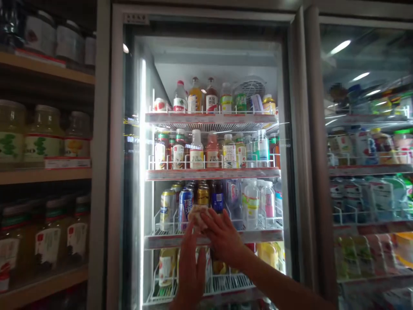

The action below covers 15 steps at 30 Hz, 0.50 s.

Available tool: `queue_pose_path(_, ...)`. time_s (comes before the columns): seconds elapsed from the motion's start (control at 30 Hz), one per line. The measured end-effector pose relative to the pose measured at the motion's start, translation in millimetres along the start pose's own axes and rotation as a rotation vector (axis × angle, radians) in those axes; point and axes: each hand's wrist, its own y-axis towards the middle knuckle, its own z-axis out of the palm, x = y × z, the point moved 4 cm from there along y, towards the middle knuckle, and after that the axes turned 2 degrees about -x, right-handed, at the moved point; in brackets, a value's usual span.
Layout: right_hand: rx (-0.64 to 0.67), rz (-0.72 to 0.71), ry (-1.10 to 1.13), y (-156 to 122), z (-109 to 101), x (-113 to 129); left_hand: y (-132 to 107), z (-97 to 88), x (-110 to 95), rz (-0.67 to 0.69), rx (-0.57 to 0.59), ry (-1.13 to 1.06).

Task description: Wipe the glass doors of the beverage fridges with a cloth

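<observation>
My right hand (226,239) reaches in from the lower right, fingers stretched over a crumpled pale cloth (197,211). It presses the cloth against the glass door (213,56) of a lit drinks fridge, in front of the third shelf. My left hand (191,269) is upright just below and left of it, fingers pointing up and thumb apart. Its fingertips come close to the cloth; whether they touch it I cannot tell. Behind the glass, a blue can (185,204) and a gold can (203,196) stand near the cloth.
Wire shelves behind the glass hold several bottles (196,150) and cans. A metal door frame (298,129) runs down the right side, beside another glass-fronted fridge (371,168) with drinks. At left, wooden shelves (48,174) carry large jars (43,133).
</observation>
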Motion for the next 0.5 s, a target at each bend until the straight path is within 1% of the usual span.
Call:
queue_pose_path(0.03, 0.012, -0.016, 0.024, 0, -4, -1, 5, 4.7, -6, -0.005, -0.006, -0.042)
queue_pose_path(0.1, 0.022, -0.126, 0.060, -1, -19, -14, 17, 14.9, -16, 0.022, -0.018, -0.079)
queue_pose_path(0.13, -0.008, -0.177, 0.059, -2, -30, -27, 24, 19.8, -20, 0.030, -0.034, -0.075)
queue_pose_path(0.17, -0.073, -0.180, 0.034, -4, -41, -46, 33, 24.5, -23, 0.034, -0.056, -0.059)
queue_pose_path(0.2, -0.168, -0.119, -0.018, -7, -53, -69, 42, 29.5, -27, 0.040, -0.080, -0.038)
queue_pose_path(0.23, -0.282, -0.001, -0.091, -10, -64, -94, 51, 35.2, -32, 0.052, -0.099, -0.016)
queue_pose_path(0.27, -0.381, 0.152, -0.176, -16, -73, -120, 60, 41.7, -38, 0.086, -0.107, 0.007)
queue_pose_path(0.3, -0.441, 0.295, -0.256, -22, -79, -143, 68, 48.8, -46, 0.150, -0.104, 0.024)
queue_pose_path(0.33, -0.465, 0.390, -0.320, -28, -82, -160, 74, 55.9, -54, 0.237, -0.091, 0.038)
queue_pose_path(0.37, -0.463, 0.430, -0.362, -32, -83, -173, 78, 61.7, -61, 0.340, -0.072, 0.051)
queue_pose_path(0.4, -0.451, 0.432, -0.383, -36, -82, -180, 81, 65.1, -64, 0.445, -0.048, 0.069)
queue_pose_path(0.43, -0.439, 0.419, -0.391, -39, -81, -183, 83, 64.8, -63, 0.542, -0.024, 0.089)
queue_pose_path(0.47, -0.435, 0.410, -0.392, -42, -79, -184, 85, 59.7, -56, 0.622, -0.003, 0.111)
queue_pose_path(0.5, -0.441, 0.408, -0.393, -44, -78, -183, 88, 49.9, -43, 0.674, 0.013, 0.135)
